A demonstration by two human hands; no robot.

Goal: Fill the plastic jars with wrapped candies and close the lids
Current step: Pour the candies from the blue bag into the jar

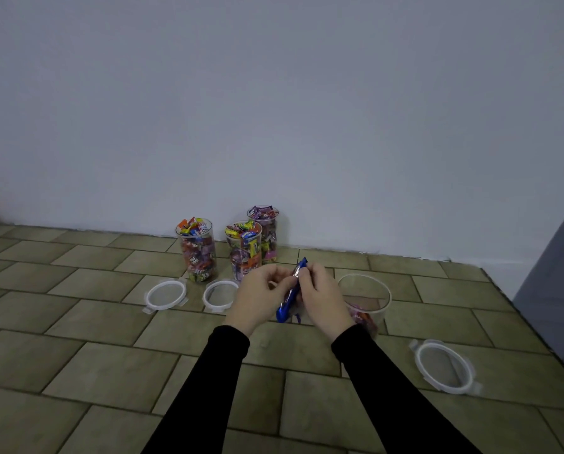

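While both hands meet over the tiled floor (93,322), they pinch one long blue candy pack (290,291) between them. L hand (261,298) has fingers curled w/ thumb and fingertips on the pack's left side; R hand (323,296) is curled round the right side, fingertips near the pack's upper end. Pack stands tilted, top end poking up past the R fingers, bottom end hanging below the palms, well above the floor. Black sleeves (215,381) cover both forearms.

Just beyond the hands, close to the wall (274,109), stand 3 tall clear jars, all lidless and heaped w/ mixed wrapped candies: left jar (197,250) beyond and left of the L hand, middle jar (244,249) straight beyond the L hand, its base hidden by the fingers, and back jar (264,234) just behind the middle one, nearest the wall.

Right of the R hand, just beside its wrist, sits a wider clear jar (367,298), open, w/ only a few candies at the bottom; the hand and sleeve cover part of its near left side.

Lids lie flat on the floor, apart from the jars: far-left lid (166,294) well left of the L hand, second lid (220,294) just beside the L hand's knuckles, partly hidden by it. Third lid (446,367) lies nearer the person, well right of the R forearm. Grey panel (555,290) stands at far right.
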